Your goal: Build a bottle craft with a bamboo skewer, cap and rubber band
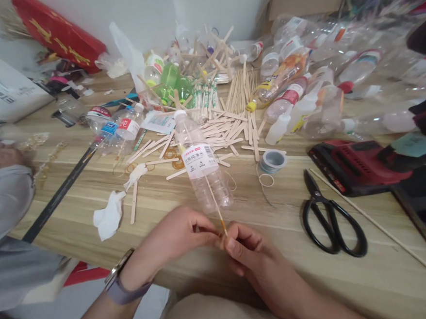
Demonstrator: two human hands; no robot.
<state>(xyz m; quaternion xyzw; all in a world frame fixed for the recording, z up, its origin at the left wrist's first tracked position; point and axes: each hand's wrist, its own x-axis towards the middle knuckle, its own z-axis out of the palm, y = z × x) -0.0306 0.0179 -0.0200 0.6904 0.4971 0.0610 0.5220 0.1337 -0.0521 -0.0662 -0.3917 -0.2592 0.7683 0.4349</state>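
A clear plastic bottle (196, 163) with a white label lies in front of me, its cap pointing away. A thin wooden stick (213, 198) reaches from the bottle towards me, with an amber band wound near its near end. My right hand (256, 253) is closed, thumb and fingers pinching that end of the stick. My left hand (181, 232), with a watch on the wrist, is closed too. Its fingertips meet the right ones beside the stick's end; what they pinch is hidden.
Black-handled scissors (330, 219), a long stick (382, 230) and a red-black power tool (359, 164) lie right. A wire spool (273, 161) and craft sticks (222, 132) lie beyond the bottle. Many bottles (287, 76) stand behind. At left is another person's hand (1, 157).
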